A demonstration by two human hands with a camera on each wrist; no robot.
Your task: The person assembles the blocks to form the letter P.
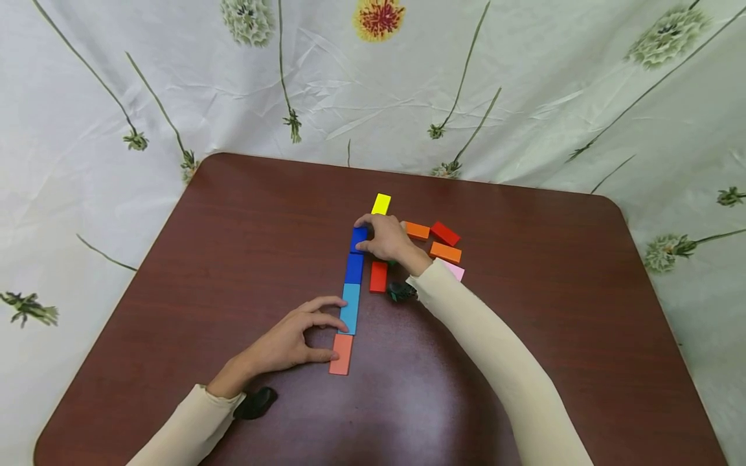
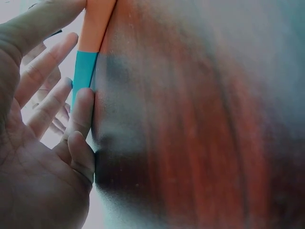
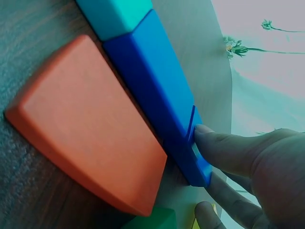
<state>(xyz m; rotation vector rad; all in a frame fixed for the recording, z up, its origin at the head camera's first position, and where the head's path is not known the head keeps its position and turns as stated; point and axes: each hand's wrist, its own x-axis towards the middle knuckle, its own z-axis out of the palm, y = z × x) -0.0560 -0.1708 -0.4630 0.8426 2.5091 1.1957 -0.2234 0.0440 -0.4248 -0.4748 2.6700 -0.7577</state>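
Note:
A straight row of flat blocks runs away from me: a salmon block (image 1: 341,356), a light blue block (image 1: 350,307), a blue block (image 1: 353,268) and a farther blue block (image 1: 358,241). My right hand (image 1: 389,236) pinches the farther blue block between thumb and fingers at the row's far end. In the right wrist view the thumb presses on this block's edge, close against the other blue one. My left hand (image 1: 288,336) lies left of the row, fingers loosely extended, with fingertips at the light blue block and thumb at the salmon block.
Beyond the right hand lies a yellow block (image 1: 381,204). A red block (image 1: 378,277) is just right of the row. Orange blocks (image 1: 445,252), another red block (image 1: 445,233) and a pink block (image 1: 454,268) lie farther right. A green block (image 3: 155,220) is mostly hidden.

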